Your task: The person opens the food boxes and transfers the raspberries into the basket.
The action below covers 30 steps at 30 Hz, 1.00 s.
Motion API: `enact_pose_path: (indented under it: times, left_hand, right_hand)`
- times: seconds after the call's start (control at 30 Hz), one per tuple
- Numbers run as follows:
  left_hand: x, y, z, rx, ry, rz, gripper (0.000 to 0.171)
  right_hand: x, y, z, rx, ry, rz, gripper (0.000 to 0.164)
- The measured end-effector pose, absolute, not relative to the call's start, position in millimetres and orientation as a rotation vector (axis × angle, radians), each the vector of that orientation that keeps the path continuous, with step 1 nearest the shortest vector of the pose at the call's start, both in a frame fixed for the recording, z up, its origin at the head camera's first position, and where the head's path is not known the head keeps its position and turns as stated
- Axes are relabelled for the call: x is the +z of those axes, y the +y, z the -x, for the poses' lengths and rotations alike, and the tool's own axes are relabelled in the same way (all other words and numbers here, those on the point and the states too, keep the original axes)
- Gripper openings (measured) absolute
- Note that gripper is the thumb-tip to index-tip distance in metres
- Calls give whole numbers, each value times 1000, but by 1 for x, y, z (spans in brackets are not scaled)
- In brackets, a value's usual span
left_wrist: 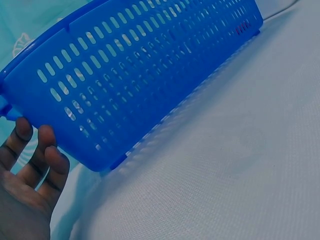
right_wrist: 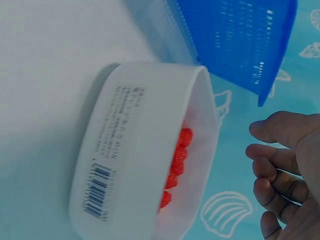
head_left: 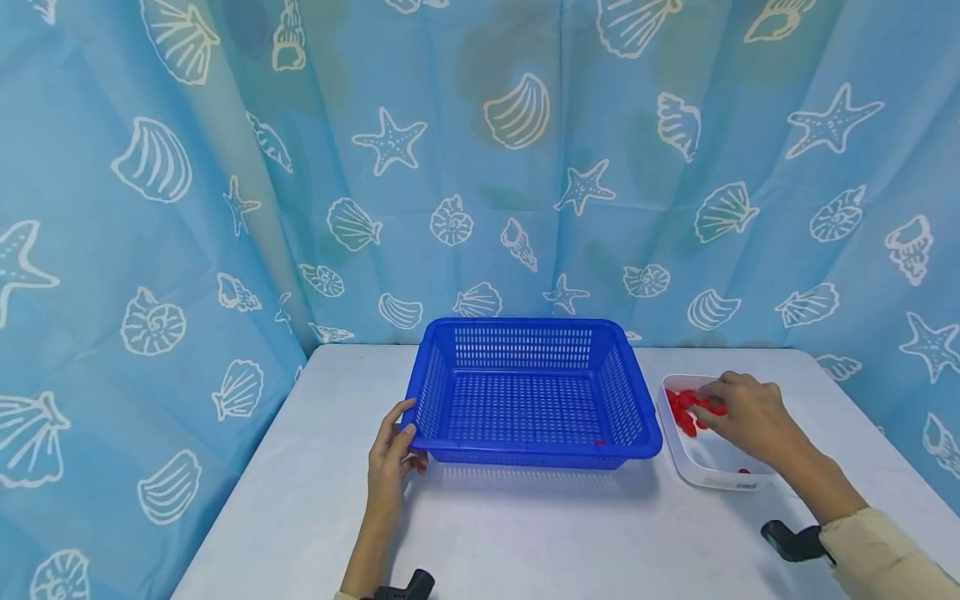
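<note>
A blue plastic basket (head_left: 525, 446) with slotted sides sits on the table, and one small red piece (head_left: 599, 442) shows inside its front right corner. My left hand (head_left: 392, 458) grips the basket's front left corner, thumb on the rim and fingers beneath it. To the basket's right is a white plastic container (head_left: 705, 475) holding several red, bumpy, berry-like pieces (head_left: 681, 408). Over the container hovers my right hand (head_left: 753, 417). In the right wrist view its fingers (right_wrist: 272, 159) are loosely bent, and no piece shows between thumb and forefinger.
Both containers stand on a white-covered table (head_left: 525, 533). A blue curtain (head_left: 465, 167) printed with shells and starfish hangs behind and to both sides. Dark devices (head_left: 795, 542) are strapped to the wrists. Printed text and a barcode (right_wrist: 97, 192) mark the white container's side.
</note>
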<state>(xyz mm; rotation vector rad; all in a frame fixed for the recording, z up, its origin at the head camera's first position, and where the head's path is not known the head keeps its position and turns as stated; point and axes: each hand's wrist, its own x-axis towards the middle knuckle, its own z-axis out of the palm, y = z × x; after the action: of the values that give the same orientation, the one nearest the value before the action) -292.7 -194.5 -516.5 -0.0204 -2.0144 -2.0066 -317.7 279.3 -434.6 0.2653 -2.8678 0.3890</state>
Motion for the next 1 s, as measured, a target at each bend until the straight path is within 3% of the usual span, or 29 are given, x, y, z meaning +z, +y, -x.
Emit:
enact_pose_path:
  times: [0.4,0.63,1.0]
  left_hand:
    - [-517,-195,293,-2011,-2013,13,40]
    - [-517,-194,293,-2022,-2016,10,40]
    - [-517,-194,294,-2019,-2009,22,41]
  right_hand:
    - [-455,282,325,498,-2946,-159,43]
    - [-465,282,332,509,-2967,-170,29]
    - [-473,285,333,425,-3002,-142,37]
